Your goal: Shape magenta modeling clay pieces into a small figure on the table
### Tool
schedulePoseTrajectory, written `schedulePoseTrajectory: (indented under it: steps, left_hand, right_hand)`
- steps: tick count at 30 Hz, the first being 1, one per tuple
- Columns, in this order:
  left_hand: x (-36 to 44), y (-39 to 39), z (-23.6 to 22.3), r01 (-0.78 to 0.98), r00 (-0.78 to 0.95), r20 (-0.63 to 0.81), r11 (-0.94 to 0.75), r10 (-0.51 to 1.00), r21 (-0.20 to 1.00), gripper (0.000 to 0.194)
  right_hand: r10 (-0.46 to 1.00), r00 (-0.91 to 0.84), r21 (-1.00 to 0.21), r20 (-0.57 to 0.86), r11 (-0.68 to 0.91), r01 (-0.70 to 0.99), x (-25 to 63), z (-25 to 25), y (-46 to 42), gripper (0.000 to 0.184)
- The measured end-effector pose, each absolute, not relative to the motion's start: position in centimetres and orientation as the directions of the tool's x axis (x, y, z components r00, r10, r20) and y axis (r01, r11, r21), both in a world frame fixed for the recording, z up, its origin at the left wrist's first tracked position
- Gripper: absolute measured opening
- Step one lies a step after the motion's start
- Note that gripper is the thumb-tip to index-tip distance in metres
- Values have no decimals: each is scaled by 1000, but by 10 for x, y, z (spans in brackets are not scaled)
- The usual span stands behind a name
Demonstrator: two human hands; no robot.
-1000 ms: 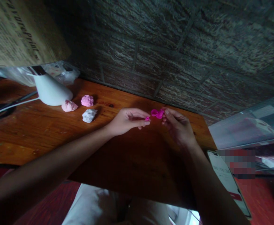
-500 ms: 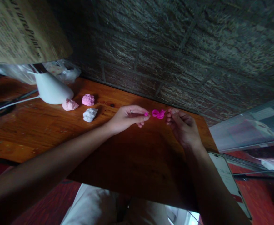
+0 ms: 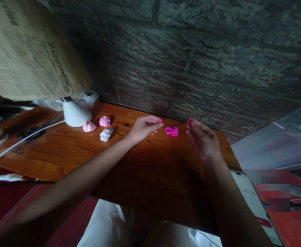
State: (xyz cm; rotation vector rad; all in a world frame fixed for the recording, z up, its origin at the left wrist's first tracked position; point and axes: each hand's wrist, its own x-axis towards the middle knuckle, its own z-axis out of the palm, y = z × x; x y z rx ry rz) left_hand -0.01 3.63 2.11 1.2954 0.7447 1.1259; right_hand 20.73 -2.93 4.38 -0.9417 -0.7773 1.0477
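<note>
Between the thumb and fingertips of my left hand (image 3: pixel 145 128) is a small bit of magenta modelling clay (image 3: pixel 161 121). My right hand (image 3: pixel 201 137) is closed in a pinch, with a little magenta clay showing at its fingertips. On the table between the two hands lie thin, curled magenta clay pieces (image 3: pixel 172 131), touching neither hand. Left of my left hand sit three crumpled lumps: a pink lump (image 3: pixel 104 121), a pale pink lump (image 3: pixel 89 126) and a white lump (image 3: pixel 106 134).
A lamp with a white base (image 3: pixel 75 115) and a printed paper shade (image 3: pixel 37 58) stands at the left on the wooden table (image 3: pixel 70 154). Its white cable (image 3: pixel 24 139) runs to the front edge. Behind is a brick wall (image 3: pixel 171 51). A phone-like device (image 3: pixel 246 192) lies beyond my right forearm.
My view has tilted up and left, showing more of the lamp. My right hand now sits farther from the magenta pieces on the table. Both hands keep their pinch.
</note>
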Motion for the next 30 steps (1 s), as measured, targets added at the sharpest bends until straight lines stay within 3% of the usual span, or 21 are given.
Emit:
schedulePoseTrajectory:
  steps: [4, 9, 13, 17, 24, 30]
  left_hand:
    - [47, 63, 46, -382, 175, 149, -73, 973, 921, 29]
    - [95, 80, 59, -432, 72, 190, -141, 979, 891, 28]
    - [69, 60, 50, -341, 182, 142, -72, 973, 937, 38]
    - [19, 32, 30, -237, 232, 67, -11, 970, 971, 39]
    - [-8, 19, -2, -153, 368, 42, 16, 929, 988, 32]
    - [-13, 10, -4, -143, 478, -13, 92, 878, 986, 29]
  right_hand:
    - [930, 359, -856, 85, 252, -451, 212, 49, -28, 41]
    - [934, 346, -790, 92, 280, -546, 213, 46, -26, 41]
    - [931, 356, -776, 87, 287, -562, 216, 37, -23, 41]
    - [954, 293, -835, 61, 209, -509, 218, 28, -23, 40]
    - [999, 23, -982, -49, -44, -186, 191, 9, -42, 45]
    - [980, 132, -959, -149, -111, -262, 182, 0, -48, 38]
